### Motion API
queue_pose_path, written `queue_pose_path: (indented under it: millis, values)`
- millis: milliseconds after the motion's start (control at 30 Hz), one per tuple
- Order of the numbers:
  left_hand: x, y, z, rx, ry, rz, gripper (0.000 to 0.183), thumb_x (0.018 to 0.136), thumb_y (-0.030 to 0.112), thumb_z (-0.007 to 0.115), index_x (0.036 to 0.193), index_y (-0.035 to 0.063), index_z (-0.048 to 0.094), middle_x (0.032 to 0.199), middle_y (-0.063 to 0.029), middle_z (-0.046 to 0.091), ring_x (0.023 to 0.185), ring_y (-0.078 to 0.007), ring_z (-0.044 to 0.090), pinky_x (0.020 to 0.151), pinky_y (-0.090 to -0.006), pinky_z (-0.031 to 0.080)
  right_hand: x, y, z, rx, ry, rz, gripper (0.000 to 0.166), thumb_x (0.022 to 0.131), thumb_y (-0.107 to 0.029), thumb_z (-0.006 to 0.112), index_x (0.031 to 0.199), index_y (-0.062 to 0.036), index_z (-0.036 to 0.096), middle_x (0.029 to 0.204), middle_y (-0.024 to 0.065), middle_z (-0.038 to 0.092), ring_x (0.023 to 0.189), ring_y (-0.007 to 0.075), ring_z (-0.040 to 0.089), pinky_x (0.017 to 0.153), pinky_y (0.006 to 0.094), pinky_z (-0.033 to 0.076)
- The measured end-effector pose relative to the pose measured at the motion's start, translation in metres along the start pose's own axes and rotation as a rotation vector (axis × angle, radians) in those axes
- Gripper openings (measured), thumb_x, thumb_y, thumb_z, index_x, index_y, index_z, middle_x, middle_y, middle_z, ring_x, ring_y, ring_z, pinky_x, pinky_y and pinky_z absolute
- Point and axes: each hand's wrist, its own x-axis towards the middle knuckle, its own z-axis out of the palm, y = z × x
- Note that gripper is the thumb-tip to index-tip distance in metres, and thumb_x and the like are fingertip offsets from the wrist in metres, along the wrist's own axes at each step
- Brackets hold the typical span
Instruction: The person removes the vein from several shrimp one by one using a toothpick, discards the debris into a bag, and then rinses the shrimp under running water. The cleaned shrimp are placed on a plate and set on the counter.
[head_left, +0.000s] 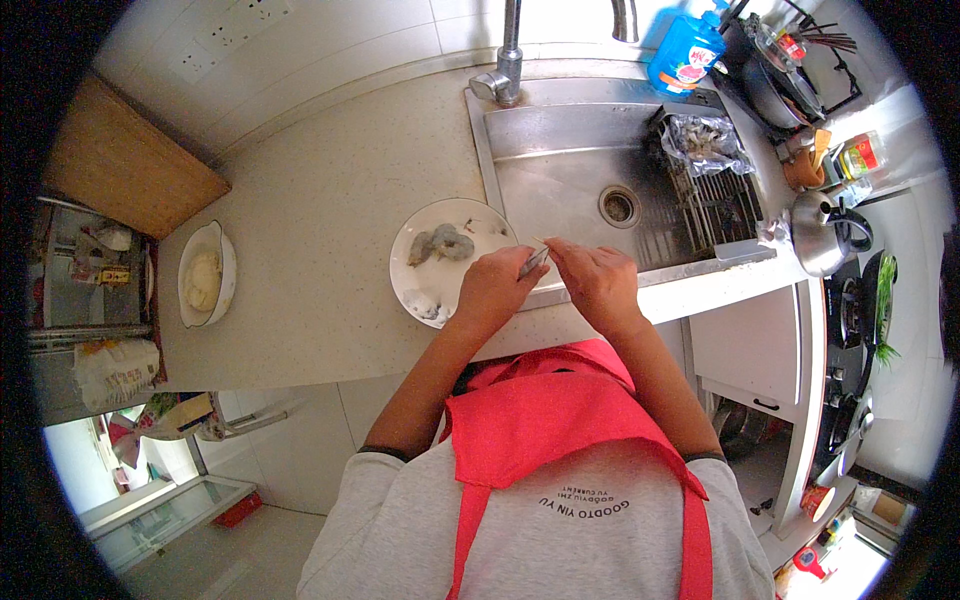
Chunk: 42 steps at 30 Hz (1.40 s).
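My left hand (499, 283) is closed on a greyish raw shrimp (534, 262) above the right rim of a white plate (405, 292). Close beside it, my right hand (600, 281) pinches a thin pale pick (540, 241) with its tip at the shrimp; the pick is small and partly hidden by the fingers. Several grey peeled shrimp (450, 242) lie in a clump on the plate, with dark scraps near its upper edge and more greyish bits at its lower left. The plate stands on the counter against the left edge of the steel sink (555, 180).
A drain rack (720, 210) in the sink holds a foil-like bag of shrimp scraps (705, 142). A blue soap bottle (686, 56), faucet (510, 67) and kettle (821, 232) stand around the sink. At the left are a bowl of dough (202, 277) and a wooden board (127, 157).
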Motion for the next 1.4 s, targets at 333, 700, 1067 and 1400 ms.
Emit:
queue_pose_path:
  millis: [333, 700, 1067, 1400]
  values:
    - [0.001, 0.0, -0.001, -0.061, 0.009, -0.028, 0.03, 0.08, 0.032, 0.057, 0.084, 0.0019, 0.056, 0.072, -0.0194, 0.057, 0.067, -0.0358, 0.056, 0.059, -0.0402, 0.043, 0.007, -0.021, 0.002, 0.652, 0.039, 0.616, 0.014, 0.084, -0.016, 0.056, 0.091, -0.0052, 0.062, 0.058, 0.0011, 0.055, 0.046, 0.0095, 0.049, 0.042, 0.0219, 0.038]
    - [0.005, -0.002, -0.002, -0.006, -0.012, -0.042, 0.033, 0.08, 0.034, 0.057, 0.083, 0.0012, 0.055, 0.074, -0.0206, 0.057, 0.069, -0.0371, 0.056, 0.059, -0.0425, 0.042, 0.016, -0.016, 0.006, 1.393, 0.024, 1.048, 0.017, 0.085, -0.016, 0.054, 0.092, -0.0009, 0.058, 0.054, -0.0032, 0.044, 0.042, 0.0039, 0.036, 0.037, 0.0169, 0.027]
    - [0.009, -0.006, 0.0, 0.009, 0.02, -0.052, 0.034, 0.081, 0.036, 0.055, 0.087, 0.0018, 0.056, 0.075, -0.0203, 0.058, 0.069, -0.0372, 0.056, 0.06, -0.0432, 0.043, 0.021, -0.018, 0.008, 1.618, 0.016, 1.187, 0.014, 0.084, -0.013, 0.055, 0.091, -0.0015, 0.058, 0.055, -0.0036, 0.045, 0.041, 0.003, 0.035, 0.037, 0.0152, 0.028]
    - [0.011, -0.005, -0.003, 0.035, 0.01, -0.09, 0.029, 0.079, 0.03, 0.057, 0.088, 0.0028, 0.058, 0.078, -0.0164, 0.059, 0.072, -0.0338, 0.058, 0.063, -0.042, 0.045, 0.027, -0.022, 0.007, 1.648, 0.019, 1.243, 0.013, 0.084, -0.013, 0.055, 0.091, -0.0021, 0.058, 0.055, -0.0039, 0.045, 0.041, 0.0033, 0.035, 0.037, 0.0156, 0.028]
